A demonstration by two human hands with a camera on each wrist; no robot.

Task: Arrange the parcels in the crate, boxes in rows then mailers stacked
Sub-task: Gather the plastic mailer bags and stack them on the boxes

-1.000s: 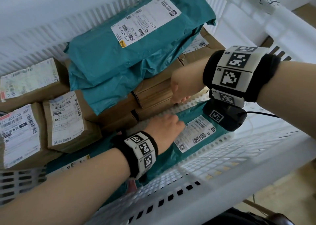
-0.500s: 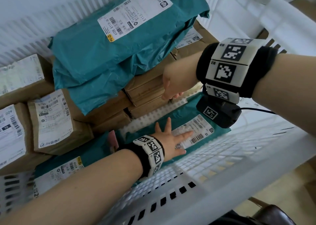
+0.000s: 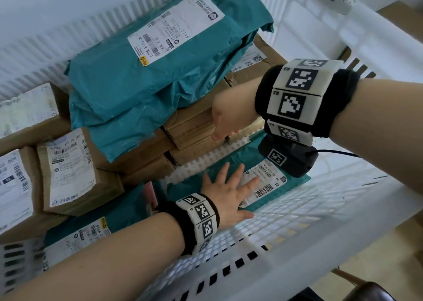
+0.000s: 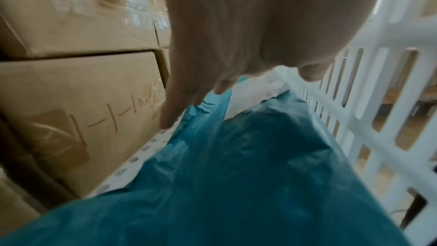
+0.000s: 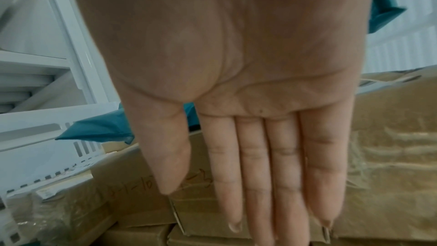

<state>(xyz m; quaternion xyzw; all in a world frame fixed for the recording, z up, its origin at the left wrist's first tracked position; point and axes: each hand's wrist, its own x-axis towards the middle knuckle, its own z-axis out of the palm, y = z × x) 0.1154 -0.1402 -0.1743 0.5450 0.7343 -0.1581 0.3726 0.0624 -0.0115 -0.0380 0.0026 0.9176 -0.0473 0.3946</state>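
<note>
Inside the white crate (image 3: 297, 220), the left hand (image 3: 229, 193) lies flat with fingers spread on a teal mailer (image 3: 231, 165) against the crate's near wall, grasping nothing. Beside that mailer, toward the crate's middle, the right hand (image 3: 231, 117), fingers straight and released, presses the side of the stacked brown boxes (image 3: 190, 129). More teal mailers (image 3: 142, 83) lie piled on those boxes.

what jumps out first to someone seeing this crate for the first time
The teal mailers heaped on the brown boxes at the back of the white crate stand out most. Next, the left hand lies flat, fingers spread, on another teal mailer by the near wall, while the right hand rests open-palmed against the stacked boxes.
</note>
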